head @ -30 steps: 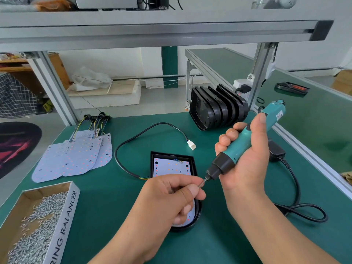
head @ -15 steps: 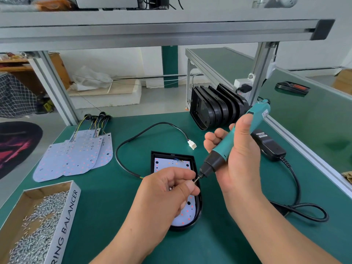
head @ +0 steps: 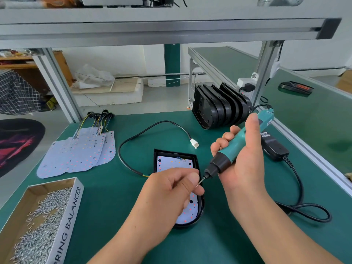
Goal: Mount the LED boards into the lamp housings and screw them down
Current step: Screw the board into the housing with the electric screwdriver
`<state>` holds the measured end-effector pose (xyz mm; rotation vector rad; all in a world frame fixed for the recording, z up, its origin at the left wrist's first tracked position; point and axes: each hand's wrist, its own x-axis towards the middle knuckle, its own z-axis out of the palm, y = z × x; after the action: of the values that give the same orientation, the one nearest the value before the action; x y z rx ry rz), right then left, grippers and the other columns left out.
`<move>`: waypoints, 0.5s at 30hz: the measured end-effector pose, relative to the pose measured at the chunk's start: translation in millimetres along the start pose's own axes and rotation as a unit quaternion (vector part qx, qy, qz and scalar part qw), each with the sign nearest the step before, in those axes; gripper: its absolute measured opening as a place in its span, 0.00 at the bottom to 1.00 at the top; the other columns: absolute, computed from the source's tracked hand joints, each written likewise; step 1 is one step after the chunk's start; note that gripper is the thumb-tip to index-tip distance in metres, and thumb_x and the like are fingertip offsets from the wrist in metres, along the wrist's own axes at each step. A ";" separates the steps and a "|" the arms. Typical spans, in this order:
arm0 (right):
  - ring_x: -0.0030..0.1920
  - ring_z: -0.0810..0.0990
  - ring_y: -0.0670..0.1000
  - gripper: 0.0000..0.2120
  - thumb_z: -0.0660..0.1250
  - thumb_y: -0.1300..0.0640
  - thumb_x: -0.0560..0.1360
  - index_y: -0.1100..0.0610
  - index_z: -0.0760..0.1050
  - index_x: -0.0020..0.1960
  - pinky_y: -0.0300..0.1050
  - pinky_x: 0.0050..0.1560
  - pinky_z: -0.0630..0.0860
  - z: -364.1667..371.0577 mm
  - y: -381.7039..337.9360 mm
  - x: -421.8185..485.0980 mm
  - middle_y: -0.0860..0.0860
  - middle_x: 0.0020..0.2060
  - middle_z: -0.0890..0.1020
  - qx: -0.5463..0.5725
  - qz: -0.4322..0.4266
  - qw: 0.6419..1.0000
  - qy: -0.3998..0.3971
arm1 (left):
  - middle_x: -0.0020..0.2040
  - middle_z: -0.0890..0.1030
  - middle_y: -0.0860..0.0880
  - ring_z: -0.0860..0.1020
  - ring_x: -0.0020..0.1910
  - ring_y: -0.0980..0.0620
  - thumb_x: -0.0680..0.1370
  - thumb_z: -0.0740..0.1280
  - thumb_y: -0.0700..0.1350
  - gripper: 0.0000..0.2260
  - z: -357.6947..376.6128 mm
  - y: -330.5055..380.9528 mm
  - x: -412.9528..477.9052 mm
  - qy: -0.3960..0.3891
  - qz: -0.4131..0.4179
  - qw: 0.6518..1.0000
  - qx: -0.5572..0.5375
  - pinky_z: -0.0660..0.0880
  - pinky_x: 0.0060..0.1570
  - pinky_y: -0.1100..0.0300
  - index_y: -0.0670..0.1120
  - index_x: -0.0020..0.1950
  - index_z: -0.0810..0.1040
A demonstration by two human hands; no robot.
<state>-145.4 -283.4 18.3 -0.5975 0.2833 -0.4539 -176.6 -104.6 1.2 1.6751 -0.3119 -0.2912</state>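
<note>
Green table [head: 114,197] under aluminium frame [head: 171,27], grey floor [head: 167,100] beyond; right grip [head: 245,161] holds electric screwdriver [head: 235,148], left grip [head: 171,193] pinches its bit [head: 200,181]

I see a green table [head: 114,197], a black housing [head: 174,153], a white board [head: 171,164] with red dots, a blue-green screwdriver [head: 233,152] with a black tip, and silver screws [head: 38,225] in a brown box [head: 36,188].

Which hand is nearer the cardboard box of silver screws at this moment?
Left. The left hand is over the black lamp housing, right of the cardboard box of silver screws; the right hand grips the teal electric screwdriver farther right.
</note>
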 end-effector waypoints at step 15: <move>0.29 0.71 0.50 0.20 0.71 0.37 0.79 0.53 0.73 0.45 0.43 0.30 0.74 -9.6 11.2 4.5 0.50 0.34 0.73 -0.038 -0.009 0.998 -0.049 | 0.26 0.69 0.58 0.66 0.25 0.56 0.82 0.68 0.58 0.15 -54.2 -5.7 27.9 0.198 -0.009 0.954 0.226 0.63 0.31 0.57 0.51 0.40 0.82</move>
<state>-141.6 -282.0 3.4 -0.6950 0.2016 -0.4310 -130.5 -64.2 2.0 2.1389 -0.0611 0.1198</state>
